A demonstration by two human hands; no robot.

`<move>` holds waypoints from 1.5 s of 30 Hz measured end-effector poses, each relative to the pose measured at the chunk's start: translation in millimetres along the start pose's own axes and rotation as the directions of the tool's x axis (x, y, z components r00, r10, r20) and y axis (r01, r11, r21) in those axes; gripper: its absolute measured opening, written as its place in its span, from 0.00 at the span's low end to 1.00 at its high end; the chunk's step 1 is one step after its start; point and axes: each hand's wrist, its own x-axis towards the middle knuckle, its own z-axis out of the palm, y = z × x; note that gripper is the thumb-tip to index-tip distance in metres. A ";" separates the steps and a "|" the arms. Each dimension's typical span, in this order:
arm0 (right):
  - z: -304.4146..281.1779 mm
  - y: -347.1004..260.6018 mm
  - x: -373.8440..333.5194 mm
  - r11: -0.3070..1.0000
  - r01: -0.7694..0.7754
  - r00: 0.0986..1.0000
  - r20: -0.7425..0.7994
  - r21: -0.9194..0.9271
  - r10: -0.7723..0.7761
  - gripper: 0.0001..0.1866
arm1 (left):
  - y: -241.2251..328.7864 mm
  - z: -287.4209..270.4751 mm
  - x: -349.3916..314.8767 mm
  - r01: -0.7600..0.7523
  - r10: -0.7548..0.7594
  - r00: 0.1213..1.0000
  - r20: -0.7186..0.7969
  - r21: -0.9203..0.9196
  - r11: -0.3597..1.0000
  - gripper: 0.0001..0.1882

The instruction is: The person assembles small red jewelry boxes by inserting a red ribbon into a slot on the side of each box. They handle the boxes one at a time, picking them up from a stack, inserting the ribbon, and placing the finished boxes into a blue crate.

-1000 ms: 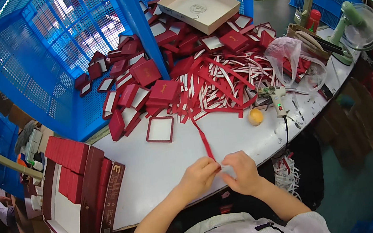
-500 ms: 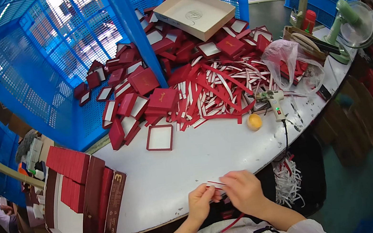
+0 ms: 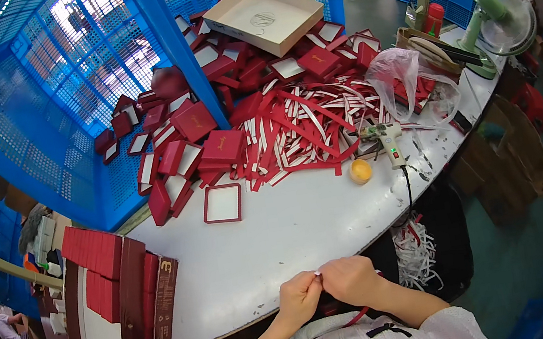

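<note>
Red strip (image 3: 357,316) in fingers (image 3: 307,282), at table edge (image 3: 238,320)

Counted up: two hands, one left hand (image 3: 298,299) and one right hand (image 3: 353,280), their fingers (image 3: 306,285) together. One red strip (image 3: 358,316) trails just below the right fingers. Ahead of the fingers, on one desk (image 3: 231,274): one lone lid (image 3: 222,203), one yellow ball (image 3: 360,171), one glue gun (image 3: 392,144), one plastic bag (image 3: 395,77), one fan (image 3: 506,25). Farther ahead, one pale tray (image 3: 294,17) and dozens of red boxes (image 3: 222,147), too heaped to count. Left of the fingers, one carton (image 3: 132,295).
</note>
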 end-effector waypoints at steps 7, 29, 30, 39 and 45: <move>-12.0 56.3 -67.2 -0.436 0.136 0.320 0.377 0.890 0.869 0.04 | -30.0 1.6 -24.8 -0.010 -0.348 0.909 -0.228 -0.848 0.531 0.10; -1.7 65.1 -129.6 0.404 -0.619 0.674 0.192 0.673 0.713 0.15 | 44.4 -60.1 -35.9 -0.102 -0.091 0.986 -0.138 -0.942 0.321 0.08; -4.0 49.9 -121.0 0.657 -0.532 0.846 0.372 0.533 0.383 0.21 | 44.3 -53.0 -31.2 -0.101 -0.095 0.986 -0.138 -0.943 0.317 0.08; 0.6 15.7 -134.3 0.154 -0.856 0.507 0.859 0.493 0.068 0.21 | 25.7 -72.8 -22.0 -0.258 -0.157 0.949 -0.272 -0.960 0.107 0.10; -35.2 19.2 -123.7 0.018 -0.863 0.494 0.852 0.504 -0.174 0.17 | 1.9 -114.5 -24.0 -0.270 0.025 0.961 -0.275 -0.953 -0.138 0.10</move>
